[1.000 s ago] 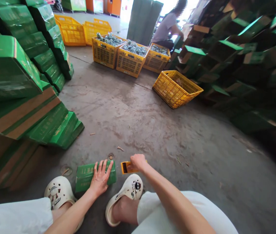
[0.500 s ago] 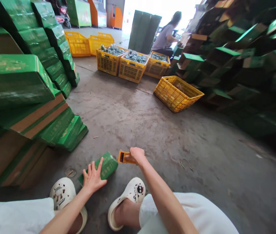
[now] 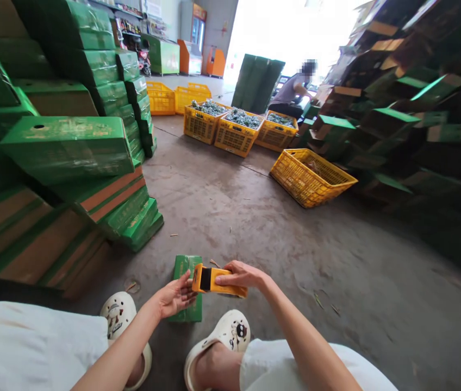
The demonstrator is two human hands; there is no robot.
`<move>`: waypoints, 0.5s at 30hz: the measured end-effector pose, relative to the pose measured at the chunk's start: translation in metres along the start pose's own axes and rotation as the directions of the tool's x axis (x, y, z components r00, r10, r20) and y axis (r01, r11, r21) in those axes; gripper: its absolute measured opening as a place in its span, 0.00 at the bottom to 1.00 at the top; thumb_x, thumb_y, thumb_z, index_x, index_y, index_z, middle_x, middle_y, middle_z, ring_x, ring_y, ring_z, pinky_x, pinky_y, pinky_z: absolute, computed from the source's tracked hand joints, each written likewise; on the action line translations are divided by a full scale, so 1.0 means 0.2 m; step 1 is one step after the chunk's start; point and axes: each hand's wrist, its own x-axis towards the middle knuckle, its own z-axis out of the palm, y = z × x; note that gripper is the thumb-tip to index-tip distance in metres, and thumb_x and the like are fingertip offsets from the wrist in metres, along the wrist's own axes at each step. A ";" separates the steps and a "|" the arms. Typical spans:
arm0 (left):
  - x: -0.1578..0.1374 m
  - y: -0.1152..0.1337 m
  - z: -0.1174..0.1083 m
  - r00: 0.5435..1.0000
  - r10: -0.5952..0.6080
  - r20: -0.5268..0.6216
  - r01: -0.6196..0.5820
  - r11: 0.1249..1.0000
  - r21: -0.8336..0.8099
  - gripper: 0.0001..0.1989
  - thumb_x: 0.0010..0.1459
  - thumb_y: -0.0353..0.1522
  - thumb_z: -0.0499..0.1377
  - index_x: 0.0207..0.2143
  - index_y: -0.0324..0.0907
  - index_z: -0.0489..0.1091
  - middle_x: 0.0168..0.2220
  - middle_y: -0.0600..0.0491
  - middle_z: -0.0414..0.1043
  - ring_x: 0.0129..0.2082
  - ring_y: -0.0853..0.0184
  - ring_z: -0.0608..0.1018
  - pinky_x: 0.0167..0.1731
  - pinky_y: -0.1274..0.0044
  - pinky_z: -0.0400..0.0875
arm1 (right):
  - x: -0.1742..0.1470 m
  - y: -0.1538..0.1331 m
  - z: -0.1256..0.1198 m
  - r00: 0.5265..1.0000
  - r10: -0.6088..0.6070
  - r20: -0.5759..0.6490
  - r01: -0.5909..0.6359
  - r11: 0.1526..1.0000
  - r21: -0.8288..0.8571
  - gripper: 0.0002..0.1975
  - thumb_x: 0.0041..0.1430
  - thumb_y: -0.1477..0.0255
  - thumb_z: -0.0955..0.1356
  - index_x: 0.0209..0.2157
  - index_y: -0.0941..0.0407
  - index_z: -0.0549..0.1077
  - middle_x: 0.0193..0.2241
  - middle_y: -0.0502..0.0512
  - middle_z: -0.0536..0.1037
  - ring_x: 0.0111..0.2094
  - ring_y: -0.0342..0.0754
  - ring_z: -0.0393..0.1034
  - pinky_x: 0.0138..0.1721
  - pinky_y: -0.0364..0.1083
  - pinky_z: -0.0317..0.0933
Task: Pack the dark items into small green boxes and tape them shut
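On the floor in front of my feet lies a small green carton (image 3: pixel 182 266) with a seam across its top. My right hand (image 3: pixel 238 275) grips an orange tape dispenser (image 3: pixel 222 281) with a black band near its front end, holding it over the carton's right side. Beside that front end is my left hand (image 3: pixel 175 296), above the carton, fingers stretched and apart. Whether its fingertips touch the dispenser I cannot tell. Part of the carton is hidden behind my left hand and the dispenser.
Green cartons (image 3: pixel 67 144) are stacked at the left, and more cartons (image 3: pixel 393 122) rise at the right. A tilted yellow crate (image 3: pixel 312 179) stands ahead. Several yellow crates (image 3: pixel 236 136) with leafy greens are farther back, near a seated person (image 3: pixel 291 92).
My left hand has come off the carton and turned, fingers now by the dispenser. The carton has swung to point straight ahead. My right hand has brought the dispenser over it.
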 end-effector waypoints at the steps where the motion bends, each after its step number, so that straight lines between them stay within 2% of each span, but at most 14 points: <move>1: -0.01 -0.01 0.00 1.000 -0.010 0.023 0.011 0.999 -0.049 0.19 0.53 0.44 0.73 0.38 0.38 0.76 0.37 0.47 0.82 0.34 0.67 0.83 0.38 0.77 0.78 | 0.00 0.01 0.01 1.000 -0.006 0.011 0.006 1.000 0.003 0.33 0.52 0.38 0.68 0.31 0.57 0.74 0.24 0.46 0.67 0.26 0.41 0.58 0.23 0.41 0.48; 5: 0.00 -0.04 0.02 0.999 0.045 0.003 -0.045 0.998 -0.048 0.17 0.50 0.39 0.75 0.37 0.39 0.76 0.32 0.52 0.82 0.29 0.69 0.82 0.31 0.80 0.76 | 0.02 0.01 0.03 0.999 0.003 0.038 -0.003 1.000 -0.010 0.32 0.52 0.39 0.69 0.33 0.57 0.76 0.23 0.45 0.66 0.26 0.41 0.58 0.23 0.40 0.48; 9: 0.04 -0.05 0.02 0.975 0.195 -0.102 -0.189 0.980 0.065 0.21 0.42 0.41 0.78 0.31 0.39 0.76 0.26 0.53 0.79 0.24 0.70 0.79 0.26 0.80 0.71 | 0.06 -0.02 0.07 0.998 -0.046 0.041 0.046 0.999 0.004 0.32 0.54 0.40 0.68 0.32 0.57 0.75 0.24 0.46 0.67 0.26 0.41 0.58 0.23 0.40 0.48; 12: 0.05 -0.03 -0.07 0.910 0.379 -0.171 -0.345 0.918 0.195 0.26 0.35 0.47 0.78 0.30 0.38 0.78 0.24 0.54 0.78 0.22 0.71 0.76 0.25 0.80 0.67 | 0.07 -0.02 0.08 0.999 -0.034 0.026 0.035 0.999 -0.030 0.29 0.56 0.43 0.69 0.34 0.58 0.76 0.26 0.48 0.70 0.26 0.41 0.60 0.23 0.40 0.49; 15: 0.02 0.03 -0.26 0.785 0.548 -0.289 -0.462 0.828 0.317 0.30 0.30 0.52 0.77 0.29 0.38 0.79 0.22 0.55 0.75 0.22 0.72 0.73 0.25 0.80 0.65 | 0.06 0.07 0.05 0.998 0.067 0.000 -0.066 0.988 -0.142 0.27 0.55 0.46 0.71 0.33 0.58 0.78 0.26 0.49 0.73 0.26 0.42 0.61 0.23 0.41 0.49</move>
